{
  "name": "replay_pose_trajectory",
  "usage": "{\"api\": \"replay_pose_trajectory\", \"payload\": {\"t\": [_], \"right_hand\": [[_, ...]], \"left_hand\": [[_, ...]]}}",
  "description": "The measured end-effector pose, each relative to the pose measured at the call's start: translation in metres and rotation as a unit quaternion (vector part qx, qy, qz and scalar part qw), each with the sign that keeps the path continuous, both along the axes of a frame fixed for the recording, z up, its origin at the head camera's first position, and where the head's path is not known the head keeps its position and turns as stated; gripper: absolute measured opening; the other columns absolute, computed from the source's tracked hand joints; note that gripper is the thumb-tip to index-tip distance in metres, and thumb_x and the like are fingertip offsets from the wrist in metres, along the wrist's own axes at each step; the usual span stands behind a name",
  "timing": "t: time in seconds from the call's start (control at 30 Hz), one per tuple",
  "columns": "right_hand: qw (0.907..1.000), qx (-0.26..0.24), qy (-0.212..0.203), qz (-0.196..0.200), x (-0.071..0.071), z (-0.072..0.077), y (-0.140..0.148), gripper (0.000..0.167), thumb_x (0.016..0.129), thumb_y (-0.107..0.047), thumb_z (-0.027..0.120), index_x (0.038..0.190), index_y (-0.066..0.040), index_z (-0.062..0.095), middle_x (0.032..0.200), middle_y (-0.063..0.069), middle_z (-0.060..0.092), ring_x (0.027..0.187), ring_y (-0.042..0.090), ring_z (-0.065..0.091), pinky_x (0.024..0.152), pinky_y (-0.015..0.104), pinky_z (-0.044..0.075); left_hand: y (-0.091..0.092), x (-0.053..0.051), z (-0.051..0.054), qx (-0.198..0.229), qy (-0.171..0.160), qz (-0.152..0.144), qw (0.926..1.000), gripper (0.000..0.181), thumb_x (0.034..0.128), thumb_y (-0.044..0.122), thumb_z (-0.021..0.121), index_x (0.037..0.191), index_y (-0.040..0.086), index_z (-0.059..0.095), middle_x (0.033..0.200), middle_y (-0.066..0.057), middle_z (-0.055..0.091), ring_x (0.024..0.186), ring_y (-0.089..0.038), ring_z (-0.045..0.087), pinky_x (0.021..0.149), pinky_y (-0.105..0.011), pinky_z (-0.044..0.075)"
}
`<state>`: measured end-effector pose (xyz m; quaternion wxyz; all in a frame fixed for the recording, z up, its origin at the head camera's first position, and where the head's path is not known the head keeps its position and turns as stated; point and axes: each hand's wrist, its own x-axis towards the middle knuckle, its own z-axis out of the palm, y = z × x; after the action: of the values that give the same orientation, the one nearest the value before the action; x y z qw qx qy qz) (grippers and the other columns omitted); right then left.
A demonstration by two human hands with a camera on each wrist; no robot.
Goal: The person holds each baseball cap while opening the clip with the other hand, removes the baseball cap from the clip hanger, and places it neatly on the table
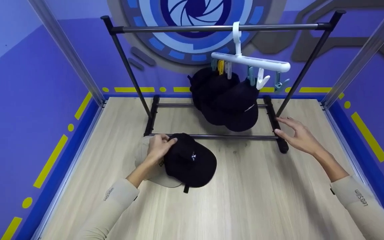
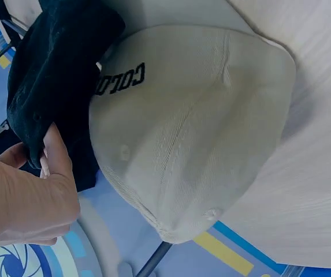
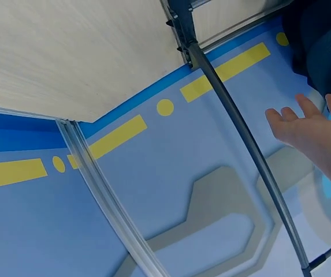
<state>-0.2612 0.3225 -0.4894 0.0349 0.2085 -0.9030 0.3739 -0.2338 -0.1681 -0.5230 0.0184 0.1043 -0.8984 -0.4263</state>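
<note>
My left hand (image 1: 159, 146) pinches the edge of a black cap (image 1: 192, 161) between thumb and fingers. A beige cap (image 2: 194, 133) with dark lettering lies on the floor panel, partly beneath the black one. Near the right foot of the black rack (image 1: 280, 133), my right hand (image 1: 298, 135) is held with fingers extended and nothing in them; whether it touches the rack cannot be told. Dark caps (image 1: 228, 103) hang below a white clip hanger (image 1: 252, 61) hooked over the rack's top bar. Their clipped edges are partly hidden behind the clips.
Teal, white, grey and yellow clips (image 1: 221, 67) line the hanger. Purple-blue walls (image 1: 28, 100) with metal corner posts (image 1: 362, 53) enclose the wood-look surface (image 1: 245, 200). The rack's lower front bar (image 1: 232, 137) crosses just behind the black cap.
</note>
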Motion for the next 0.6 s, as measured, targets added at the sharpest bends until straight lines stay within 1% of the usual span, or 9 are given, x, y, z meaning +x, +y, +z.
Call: {"api": "replay_pose_trajectory", "payload": {"t": [0.1, 0.2, 0.3, 0.33, 0.47, 0.6], "right_hand": [[1.0000, -0.002, -0.002, -0.004, 0.002, -0.002, 0.003, 0.052, 0.099, -0.019, 0.066, 0.144, 0.004, 0.053, 0.150, 0.035, 0.046, 0.146, 0.059, 0.027, 0.112, 0.076, 0.021], [1.0000, -0.003, 0.004, -0.008, 0.005, -0.003, 0.006, 0.052, 0.099, -0.018, 0.066, 0.144, 0.005, 0.053, 0.151, 0.037, 0.043, 0.146, 0.059, 0.027, 0.112, 0.076, 0.022], [0.9999, -0.004, 0.008, -0.012, 0.006, -0.004, 0.009, 0.051, 0.100, -0.018, 0.065, 0.143, 0.006, 0.053, 0.152, 0.037, 0.041, 0.146, 0.059, 0.027, 0.113, 0.076, 0.022], [0.9999, -0.004, 0.008, -0.013, 0.006, -0.004, 0.010, 0.051, 0.100, -0.018, 0.065, 0.143, 0.006, 0.053, 0.152, 0.037, 0.041, 0.146, 0.059, 0.027, 0.113, 0.075, 0.022], [0.9998, -0.003, 0.007, -0.019, 0.007, -0.005, 0.012, 0.051, 0.100, -0.018, 0.065, 0.143, 0.007, 0.053, 0.152, 0.038, 0.041, 0.146, 0.059, 0.027, 0.113, 0.075, 0.022], [0.9997, 0.007, 0.008, -0.022, 0.007, -0.006, 0.014, 0.051, 0.100, -0.019, 0.065, 0.142, 0.008, 0.053, 0.151, 0.038, 0.042, 0.145, 0.060, 0.029, 0.112, 0.075, 0.023]], "left_hand": [[-0.002, -0.002, -0.001, -0.049, -0.002, -0.004, 0.9988, 0.030, 0.0869, 0.039, 0.077, 0.079, 0.011, 0.068, 0.062, 0.009, 0.049, 0.063, -0.013, 0.050, 0.061, -0.027, 0.038], [-0.005, -0.003, -0.002, -0.083, 0.015, -0.016, 0.9963, 0.034, 0.0879, 0.040, 0.077, 0.072, 0.013, 0.063, 0.058, 0.009, 0.046, 0.059, -0.013, 0.048, 0.058, -0.028, 0.037], [-0.009, -0.003, 0.000, -0.102, 0.040, -0.022, 0.9938, 0.036, 0.0885, 0.037, 0.077, 0.067, 0.012, 0.061, 0.056, 0.009, 0.046, 0.058, -0.013, 0.048, 0.058, -0.028, 0.037], [-0.010, -0.003, 0.000, -0.105, 0.043, -0.023, 0.9933, 0.037, 0.0888, 0.037, 0.077, 0.067, 0.012, 0.061, 0.056, 0.009, 0.046, 0.057, -0.013, 0.048, 0.058, -0.029, 0.038], [-0.016, -0.001, 0.001, -0.115, 0.040, -0.023, 0.9923, 0.037, 0.0895, 0.036, 0.076, 0.065, 0.014, 0.060, 0.056, 0.009, 0.046, 0.058, -0.013, 0.048, 0.058, -0.028, 0.038], [-0.021, 0.001, 0.000, -0.128, 0.033, -0.031, 0.9907, 0.043, 0.0896, 0.036, 0.076, 0.060, 0.017, 0.051, 0.054, 0.010, 0.042, 0.055, -0.012, 0.043, 0.054, -0.027, 0.034]]}}
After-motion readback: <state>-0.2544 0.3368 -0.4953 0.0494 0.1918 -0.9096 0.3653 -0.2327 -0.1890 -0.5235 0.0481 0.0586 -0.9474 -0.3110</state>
